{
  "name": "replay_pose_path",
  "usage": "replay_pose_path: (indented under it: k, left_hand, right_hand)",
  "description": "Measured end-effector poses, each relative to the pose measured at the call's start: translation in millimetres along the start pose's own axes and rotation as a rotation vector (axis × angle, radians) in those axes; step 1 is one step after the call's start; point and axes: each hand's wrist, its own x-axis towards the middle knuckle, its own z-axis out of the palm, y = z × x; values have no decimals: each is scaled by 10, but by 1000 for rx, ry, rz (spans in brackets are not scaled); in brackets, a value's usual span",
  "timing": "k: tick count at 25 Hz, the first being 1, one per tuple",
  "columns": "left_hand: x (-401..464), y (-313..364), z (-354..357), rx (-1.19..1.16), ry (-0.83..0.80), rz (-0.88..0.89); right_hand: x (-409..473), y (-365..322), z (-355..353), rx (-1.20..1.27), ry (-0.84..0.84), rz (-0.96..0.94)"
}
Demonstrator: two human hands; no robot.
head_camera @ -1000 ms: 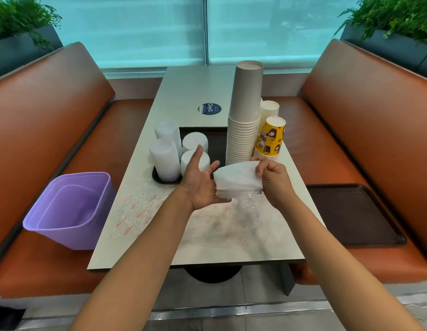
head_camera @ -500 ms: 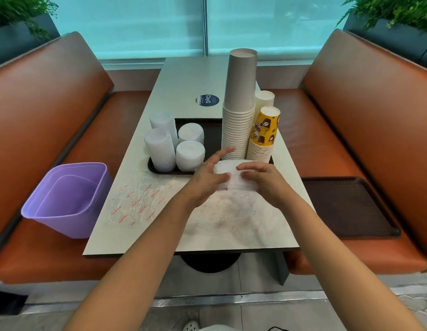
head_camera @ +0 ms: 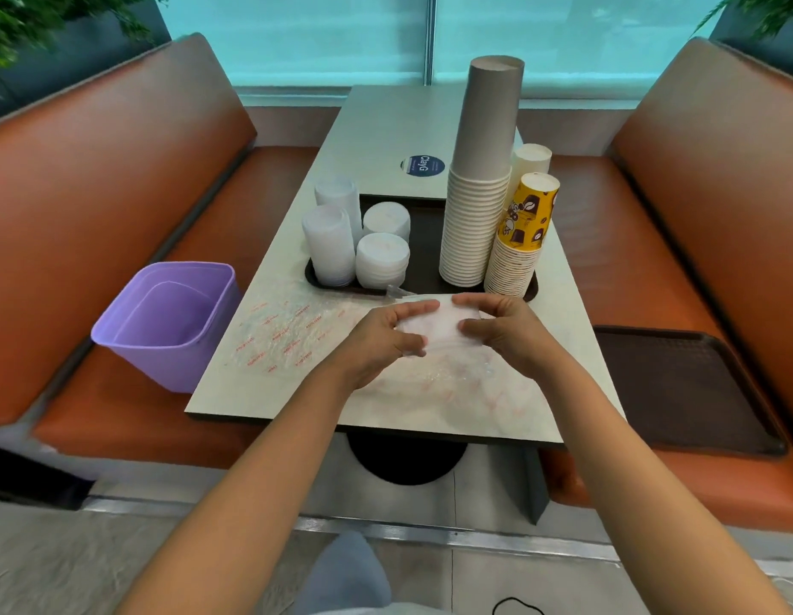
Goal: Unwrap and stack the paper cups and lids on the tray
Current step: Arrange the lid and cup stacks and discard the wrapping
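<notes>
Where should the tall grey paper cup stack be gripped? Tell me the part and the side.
Grip the grey cup stack low, around its ribbed band of rims, coming from the left over the bare tray. The yellow printed cups crowd its right side, and a high grip would probably tip so tall a column.

Lid stack [head_camera: 434, 327] between left hand [head_camera: 376, 344] and right hand [head_camera: 505, 330]: ends covered by fingers, edges blurred. Tray [head_camera: 423, 284] beyond hands mostly hidden under stacks.
</notes>
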Motion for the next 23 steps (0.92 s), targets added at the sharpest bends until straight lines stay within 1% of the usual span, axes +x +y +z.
replay_pose_path:
  k: [2,5,8,11,13,16,18,21,23]
  left_hand:
    - [-71,-53,-119,-8,17,-14]
    - [-144,-64,-415,-97,47,-33]
    - [-133,-116,-880,-170,185,-65]
    - [-133,-188,-1414,-111,297,-85]
    - [-108,-238,-1938,-115,412,-113]
    - [22,-389,-2807,-130,623,-155]
    - [126,-500,-3276,-119,715,-183]
    - [352,-661,-3857,-154,774,-287]
    - [547,-749,-4189,-178,784,-447]
  right_hand:
    - [28,6,142,-42,13,-2]
    - [148,-30,465,-74,-16,-50]
    - [365,-70,911,-75,-59,-73]
    - [628,-76,1393,-88,-97,-73]
    - [873,-95,1823,-130,-121,-52]
    - [1234,-165,2492,-165,-115,-39]
    - [1440,-200,2894,-181,-126,-32]
    - [1784,-112,3445,-227,-132,43]
    - [2091,20,3776,-326,-122,105]
